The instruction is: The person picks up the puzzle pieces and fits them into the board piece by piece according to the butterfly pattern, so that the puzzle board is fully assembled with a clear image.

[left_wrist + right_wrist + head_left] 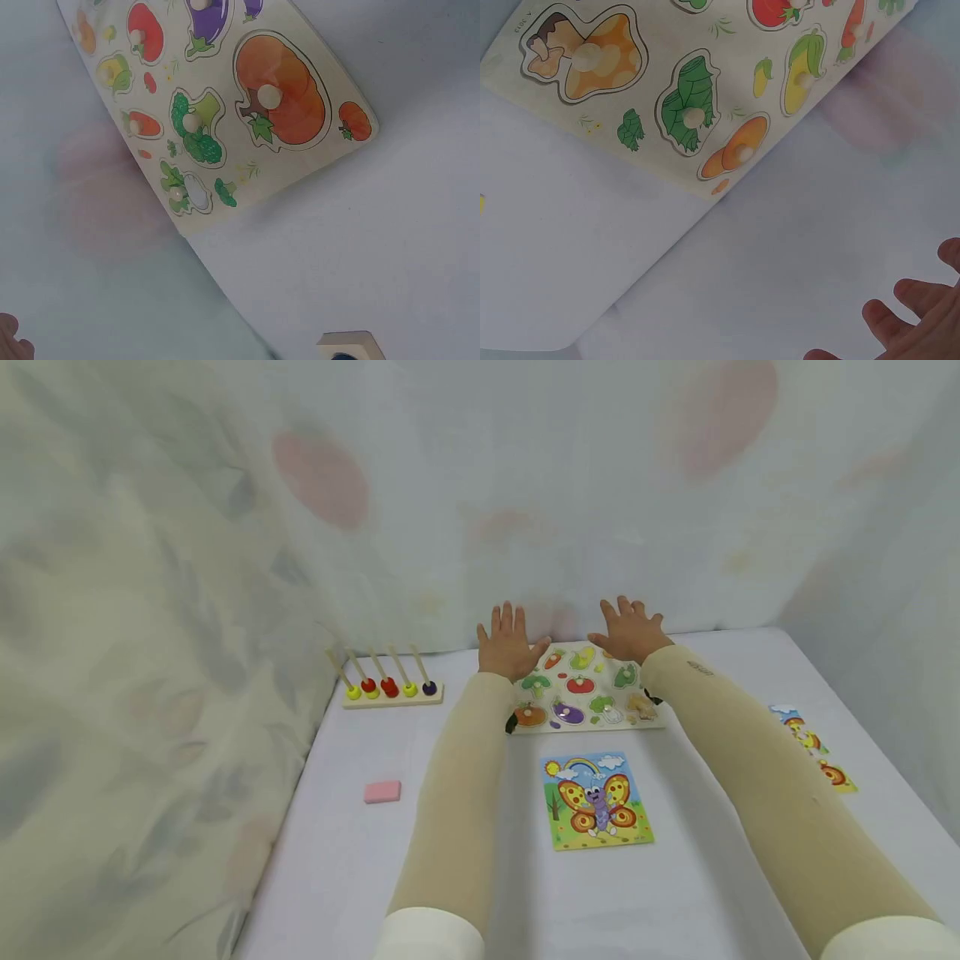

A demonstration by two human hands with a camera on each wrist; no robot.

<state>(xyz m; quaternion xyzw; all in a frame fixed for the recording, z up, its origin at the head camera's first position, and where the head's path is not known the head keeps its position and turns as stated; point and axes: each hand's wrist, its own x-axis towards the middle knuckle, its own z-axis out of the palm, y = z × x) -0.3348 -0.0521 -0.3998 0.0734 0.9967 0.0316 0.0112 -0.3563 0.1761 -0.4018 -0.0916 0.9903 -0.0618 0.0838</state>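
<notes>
Head view first, and we have both arms in beige sleeves stretched over the white table [360,877]. Our left hand [508,643] is spread flat, fingers straight, at the far left corner of the pale wooden vegetable peg puzzle board [585,689]; our right hand [630,631] is spread the same way at its far right corner, neither gripping anything. The board lies flat near the curtain, its cut-outs filled: an orange pumpkin piece [281,101], a green broccoli piece [196,126], a brown mushroom piece [585,54], each with a small round knob. Just in front of it lies a flat square butterfly picture puzzle [597,800]. To the left stands a wooden peg rack with coloured beads [392,687], and nearer us a pink rectangular block [382,791].
</notes>
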